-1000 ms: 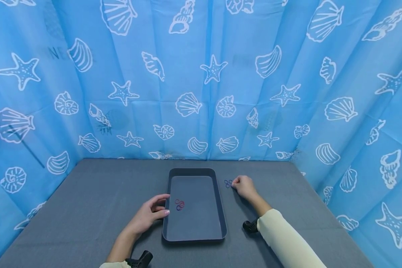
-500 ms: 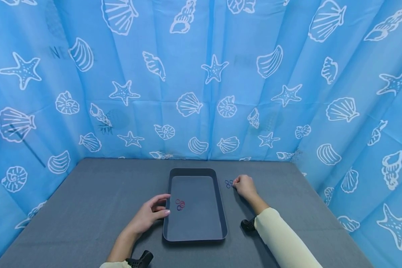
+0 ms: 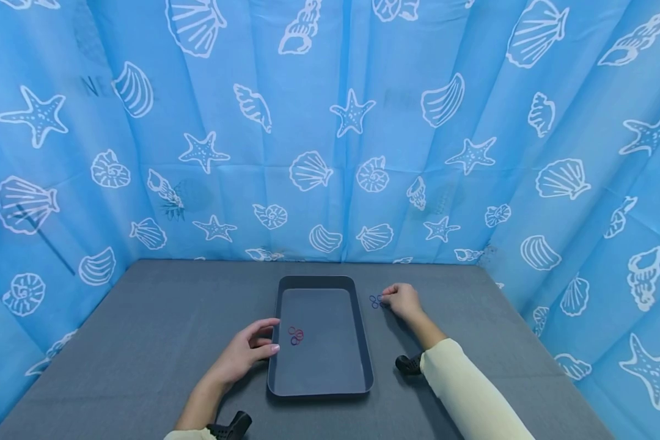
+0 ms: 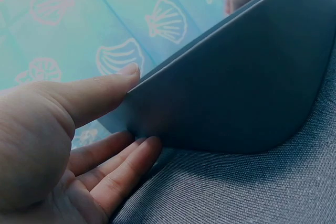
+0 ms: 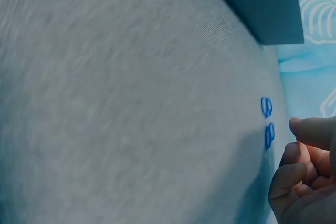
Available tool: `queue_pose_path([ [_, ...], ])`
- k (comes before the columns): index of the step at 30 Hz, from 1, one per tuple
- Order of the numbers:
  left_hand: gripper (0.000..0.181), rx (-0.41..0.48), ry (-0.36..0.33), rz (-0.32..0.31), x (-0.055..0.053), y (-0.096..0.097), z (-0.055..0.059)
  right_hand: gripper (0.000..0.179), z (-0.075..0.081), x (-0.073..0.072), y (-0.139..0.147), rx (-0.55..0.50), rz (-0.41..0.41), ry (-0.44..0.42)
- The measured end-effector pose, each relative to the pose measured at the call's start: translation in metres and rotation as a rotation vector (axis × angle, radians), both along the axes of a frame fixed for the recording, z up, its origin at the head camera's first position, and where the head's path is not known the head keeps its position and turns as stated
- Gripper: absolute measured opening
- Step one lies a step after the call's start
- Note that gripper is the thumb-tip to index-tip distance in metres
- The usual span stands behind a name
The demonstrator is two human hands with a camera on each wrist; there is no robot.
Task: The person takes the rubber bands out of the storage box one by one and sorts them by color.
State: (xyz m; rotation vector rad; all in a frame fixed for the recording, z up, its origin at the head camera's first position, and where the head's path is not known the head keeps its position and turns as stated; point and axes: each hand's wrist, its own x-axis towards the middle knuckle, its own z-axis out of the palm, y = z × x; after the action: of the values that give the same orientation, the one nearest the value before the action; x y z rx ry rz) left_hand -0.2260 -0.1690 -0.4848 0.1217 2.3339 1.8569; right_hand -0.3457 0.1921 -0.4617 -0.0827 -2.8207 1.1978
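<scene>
My left hand (image 3: 247, 347) rests against the left side of a dark grey tray (image 3: 321, 392). In the left wrist view, one fingertip (image 4: 130, 70) touches the tray's rim and others touch low on its outer wall. Several small rings, red ones (image 3: 299, 334) and a dark blue one (image 3: 294, 341), lie inside the tray on its left. My right hand (image 3: 403, 300) is just right of several small blue rings (image 3: 374, 305) on the table, its fingers curled. The right wrist view shows these blue rings (image 5: 266, 107) beside the fingertips, with nothing visible between them.
A grey cloth (image 3: 159, 342) covers the table. Behind and at the sides hangs a blue curtain (image 3: 341, 146) printed with white shells and starfish. Black wrist devices (image 3: 409, 365) sit below both hands.
My right hand has shifted slightly up and left beside the blue rings. The left hand, the tray and the rings in it stay in place.
</scene>
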Motion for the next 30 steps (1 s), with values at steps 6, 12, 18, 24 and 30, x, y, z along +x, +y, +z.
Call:
queue_pose_path([
  [6,0.051,0.0,0.0,-0.001,0.0,0.0,0.0,0.011,0.01,-0.002,-0.01,-0.069,0.002,-0.03],
  [12,0.051,0.006,0.002,-0.003,0.001,0.0,-0.001,0.013,0.021,-0.003,-0.025,-0.152,0.013,-0.059],
  [18,0.05,-0.006,0.002,0.009,0.001,0.001,-0.001,0.012,0.028,-0.004,-0.045,-0.267,0.018,-0.059],
  [24,0.051,-0.004,-0.001,0.014,0.0,0.001,-0.001,0.011,0.035,0.002,-0.068,-0.349,0.098,-0.057],
  [30,0.05,0.006,-0.005,0.005,0.0,0.001,0.0,0.01,0.04,0.01,-0.089,-0.37,0.164,-0.068],
])
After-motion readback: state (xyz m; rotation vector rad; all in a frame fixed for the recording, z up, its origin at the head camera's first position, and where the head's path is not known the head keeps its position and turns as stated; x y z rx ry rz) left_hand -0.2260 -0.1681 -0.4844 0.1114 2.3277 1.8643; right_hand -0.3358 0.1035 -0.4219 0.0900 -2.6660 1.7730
